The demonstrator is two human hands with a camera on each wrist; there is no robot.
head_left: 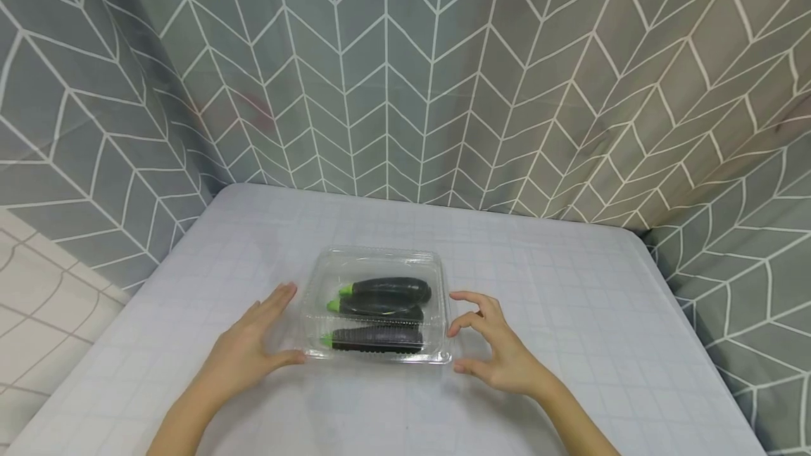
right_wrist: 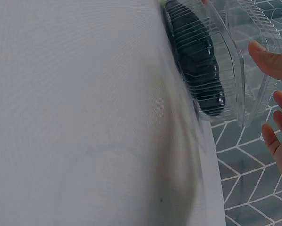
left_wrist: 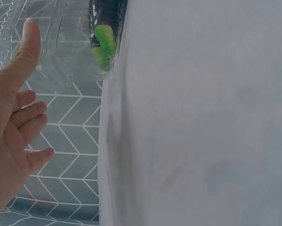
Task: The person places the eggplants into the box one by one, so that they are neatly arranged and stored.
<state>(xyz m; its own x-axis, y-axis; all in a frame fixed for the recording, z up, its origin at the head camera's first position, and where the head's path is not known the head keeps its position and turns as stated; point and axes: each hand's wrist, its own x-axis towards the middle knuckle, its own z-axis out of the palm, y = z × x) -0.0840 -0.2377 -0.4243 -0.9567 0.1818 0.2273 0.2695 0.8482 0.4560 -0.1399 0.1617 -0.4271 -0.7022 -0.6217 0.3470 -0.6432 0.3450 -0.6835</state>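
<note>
A clear plastic clamshell box (head_left: 367, 259) rests on the white-covered table, its lid down. Inside lie three dark eggplants (head_left: 376, 338) with bright green stem ends pointing left. Beside the box's left edge is my left hand (head_left: 248, 354), fingers extended and thumb tip right at the front left corner. My right hand (head_left: 497, 347) is at the opposite side, fingers loosely bent and thumb near the front right corner. In the left wrist view, the thumb (left_wrist: 30, 47) overlaps the box's clear side. Neither hand grips anything.
A pale grid-patterned cloth (head_left: 545, 273) covers the table. Grey curtains (head_left: 412, 76) with white chevron lines hang behind and along both sides. Light tiled flooring (head_left: 38, 322) shows at the lower left, beyond the table's edge.
</note>
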